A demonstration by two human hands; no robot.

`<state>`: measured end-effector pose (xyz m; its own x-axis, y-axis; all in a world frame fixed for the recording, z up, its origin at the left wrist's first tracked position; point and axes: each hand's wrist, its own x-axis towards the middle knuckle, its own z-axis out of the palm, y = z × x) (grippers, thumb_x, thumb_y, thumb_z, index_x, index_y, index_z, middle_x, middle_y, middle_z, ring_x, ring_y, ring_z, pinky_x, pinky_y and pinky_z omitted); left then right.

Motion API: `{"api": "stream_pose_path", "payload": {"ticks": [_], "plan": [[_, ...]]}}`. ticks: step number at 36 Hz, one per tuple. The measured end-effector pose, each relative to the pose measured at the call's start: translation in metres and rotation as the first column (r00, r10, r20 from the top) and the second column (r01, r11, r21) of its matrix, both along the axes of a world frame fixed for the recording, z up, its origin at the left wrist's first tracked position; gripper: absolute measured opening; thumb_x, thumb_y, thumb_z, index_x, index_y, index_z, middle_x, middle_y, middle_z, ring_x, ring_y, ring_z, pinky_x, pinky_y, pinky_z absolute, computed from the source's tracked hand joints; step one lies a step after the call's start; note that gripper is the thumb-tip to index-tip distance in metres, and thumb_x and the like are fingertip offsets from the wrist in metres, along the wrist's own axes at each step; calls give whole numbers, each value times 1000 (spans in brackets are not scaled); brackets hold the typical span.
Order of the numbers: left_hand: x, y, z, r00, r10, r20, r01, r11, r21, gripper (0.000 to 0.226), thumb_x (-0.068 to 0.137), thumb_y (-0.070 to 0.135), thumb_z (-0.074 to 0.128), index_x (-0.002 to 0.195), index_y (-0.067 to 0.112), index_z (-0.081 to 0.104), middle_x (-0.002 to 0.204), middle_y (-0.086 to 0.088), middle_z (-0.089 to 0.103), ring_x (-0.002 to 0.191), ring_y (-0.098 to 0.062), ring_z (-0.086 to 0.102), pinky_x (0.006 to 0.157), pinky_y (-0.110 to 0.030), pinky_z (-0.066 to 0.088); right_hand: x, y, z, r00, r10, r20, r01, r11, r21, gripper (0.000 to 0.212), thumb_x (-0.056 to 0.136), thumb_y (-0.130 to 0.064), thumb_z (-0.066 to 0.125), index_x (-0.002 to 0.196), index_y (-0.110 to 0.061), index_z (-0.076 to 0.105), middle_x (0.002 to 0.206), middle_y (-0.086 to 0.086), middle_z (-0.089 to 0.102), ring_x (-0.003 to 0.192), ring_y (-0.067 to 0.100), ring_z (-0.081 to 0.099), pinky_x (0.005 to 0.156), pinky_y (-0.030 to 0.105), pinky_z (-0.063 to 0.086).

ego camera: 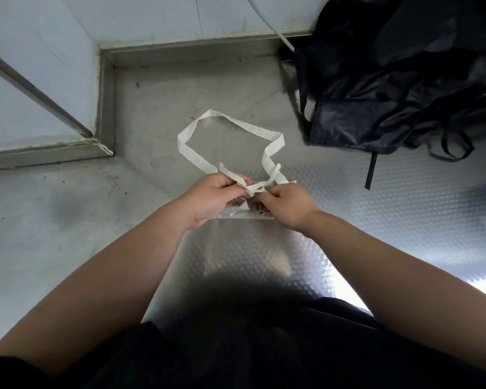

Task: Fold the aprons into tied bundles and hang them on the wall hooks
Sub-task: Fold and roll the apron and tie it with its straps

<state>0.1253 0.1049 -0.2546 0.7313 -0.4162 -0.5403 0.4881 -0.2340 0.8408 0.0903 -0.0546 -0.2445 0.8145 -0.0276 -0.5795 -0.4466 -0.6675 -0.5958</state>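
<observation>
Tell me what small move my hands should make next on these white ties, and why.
Probably pull the ends apart to cinch the knot: left hand and right hand each pinch the white ties where they cross atop the folded apron.

Both bare forearms reach forward, converging. The left hand (208, 199) pinches the tie (254, 188) just left of its knot; the right hand (291, 206) seems to pinch it just right, fingertips blurred.
</observation>
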Motion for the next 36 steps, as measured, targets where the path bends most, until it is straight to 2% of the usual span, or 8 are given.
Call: {"api": "stream_pose_path", "payload": {"ticks": [5, 10, 15, 18, 21, 25, 32, 36], "plan": [[0, 2, -2, 1000, -10, -1, 10, 999, -36, 17, 91, 5, 56, 98, 13, 69, 98, -2, 69, 91, -5, 60, 90, -22, 46, 3, 2, 4, 984, -163, -71, 176, 953, 247, 30, 95, -19, 46, 69, -11, 60, 72, -4, 55, 73, 14, 49, 62, 22, 38], [0, 0, -2, 998, -49, 31, 49, 999, -13, 26, 91, -4, 51, 107, 9, 67, 91, 10, 69, 83, 7, 62, 82, -9, 46, 6, -8, 1, 967, -161, -195, 231, 876, 424, 12, 86, -12, 61, 89, -6, 71, 104, 12, 69, 95, 16, 58, 102, 37, 42], [-1, 3, -3, 995, -77, 65, 78, 997, -13, 26, 88, -2, 58, 105, 14, 69, 106, 2, 70, 104, -7, 63, 96, -17, 45, 9, -5, 3, 945, -184, -269, 302, 806, 510, 60, 56, -23, 63, 110, 3, 65, 102, 11, 69, 90, 16, 59, 85, 29, 43], [-2, 3, -3, 997, -45, 60, 47, 998, -39, 32, 88, -5, 57, 113, 13, 64, 105, 8, 69, 98, -2, 63, 92, -15, 46, 9, -6, -1, 941, -206, -269, 322, 792, 519, 53, 60, -29, 65, 106, -3, 69, 106, 13, 70, 89, 15, 61, 85, 29, 45], [-3, 3, -4, 996, -57, 65, 58, 998, -26, 29, 87, -4, 59, 109, 14, 67, 102, 8, 69, 98, -4, 64, 95, -16, 46, 10, -9, -3, 931, -192, -309, 344, 745, 572, 14, 87, -23, 60, 87, -12, 69, 88, 3, 70, 77, 9, 62, 72, 18, 47], [-5, 3, -5, 998, -38, 58, 39, 999, -21, 24, 85, -4, 62, 92, 17, 71, 94, 8, 71, 95, -6, 65, 94, -19, 47, 11, -11, -3, 939, -198, -280, 332, 732, 595, 20, 92, -12, 58, 73, -12, 64, 74, -1, 69, 72, 8, 63, 66, 15, 50], [-3, 0, -6, 997, 65, 27, -64, 997, -35, 18, 93, 1, 52, 87, 11, 65, 86, -5, 63, 77, -9, 56, 77, -18, 48, 9, -16, -2, 922, -231, -309, 377, 708, 597, 27, 95, -29, 52, 97, -5, 66, 97, 9, 68, 90, 16, 63, 91, 26, 47], [0, -1, -6, 954, 273, -126, -291, 945, -150, 19, 97, 12, 48, 92, 1, 63, 86, -12, 65, 73, -19, 56, 63, -22, 52, 6, -16, -1, 937, -184, -297, 333, 730, 597, 39, 90, -26, 59, 112, 6, 63, 103, 11, 69, 85, 12, 64, 72, 10, 49]]}}
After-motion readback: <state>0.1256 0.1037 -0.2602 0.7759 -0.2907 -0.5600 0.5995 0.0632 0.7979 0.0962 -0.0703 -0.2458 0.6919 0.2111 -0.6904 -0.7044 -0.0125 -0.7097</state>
